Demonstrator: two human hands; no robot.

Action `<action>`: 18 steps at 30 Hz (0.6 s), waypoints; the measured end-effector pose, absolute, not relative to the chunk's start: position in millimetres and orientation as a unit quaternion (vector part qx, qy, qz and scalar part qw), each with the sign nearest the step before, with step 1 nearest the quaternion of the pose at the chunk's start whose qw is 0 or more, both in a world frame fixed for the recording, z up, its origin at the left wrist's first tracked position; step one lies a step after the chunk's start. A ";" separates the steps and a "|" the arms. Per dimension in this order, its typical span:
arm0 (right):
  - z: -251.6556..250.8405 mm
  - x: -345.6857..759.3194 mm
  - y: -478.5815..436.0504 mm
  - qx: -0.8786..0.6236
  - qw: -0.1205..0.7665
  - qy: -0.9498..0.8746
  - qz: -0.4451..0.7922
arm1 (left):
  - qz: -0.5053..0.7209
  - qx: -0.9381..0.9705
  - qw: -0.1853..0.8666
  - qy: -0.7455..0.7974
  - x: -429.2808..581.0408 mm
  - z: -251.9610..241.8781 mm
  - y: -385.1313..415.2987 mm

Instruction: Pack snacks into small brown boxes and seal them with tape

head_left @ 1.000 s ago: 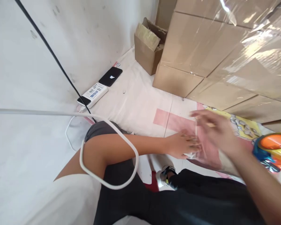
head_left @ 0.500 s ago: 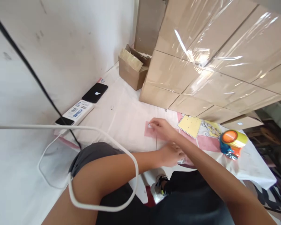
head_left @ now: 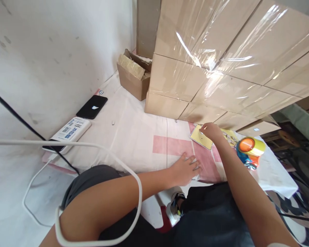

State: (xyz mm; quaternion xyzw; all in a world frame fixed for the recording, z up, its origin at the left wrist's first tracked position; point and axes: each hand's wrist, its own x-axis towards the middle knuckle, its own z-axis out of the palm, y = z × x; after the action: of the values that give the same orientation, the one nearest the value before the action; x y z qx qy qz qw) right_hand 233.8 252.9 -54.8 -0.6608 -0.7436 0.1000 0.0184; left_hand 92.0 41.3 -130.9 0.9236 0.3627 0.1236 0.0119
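Note:
My left hand [head_left: 184, 168] lies flat with fingers spread on the pink and white sheet [head_left: 170, 145] spread over the floor, near its front edge. My right hand [head_left: 211, 132] reaches further out, its fingers curled at the corner of a yellow printed card [head_left: 199, 139] that lies on the sheet. What the fingers pinch is hidden. An orange, yellow and blue tape dispenser [head_left: 249, 151] sits just right of that hand.
Stacked cardboard boxes wrapped in clear film [head_left: 221, 61] fill the back right. A small open carton [head_left: 134, 75] stands by the wall. A black phone [head_left: 92, 106] and a white power bank [head_left: 68, 132] lie at the left wall. A white cable [head_left: 113, 154] loops over my left arm.
My right hand has moved right, from the pink strip to the yellow card's corner. My left hand has stayed pressed on the sheet. The camera has swung right.

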 end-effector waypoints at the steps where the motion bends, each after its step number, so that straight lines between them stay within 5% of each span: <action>1: -51.8 234.2 252.5 -0.669 0.017 -0.737 0.090 | 0.120 0.924 0.013 0.362 92.0 -130.6 41.6; 9: -40.8 193.2 212.5 -0.640 0.035 -0.766 0.055 | 0.127 0.923 -0.019 0.363 97.3 -136.1 37.7; 18: -34.8 15.7 173.2 -0.364 0.073 -0.852 0.370 | 0.348 0.877 -0.090 0.320 29.0 -43.3 52.2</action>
State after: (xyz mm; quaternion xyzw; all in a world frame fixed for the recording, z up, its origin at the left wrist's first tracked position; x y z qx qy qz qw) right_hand 15.7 173.2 -34.8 -0.3637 -0.8517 0.3701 0.0727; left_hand 29.0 52.2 -43.3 0.8765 0.3202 0.3479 -0.0902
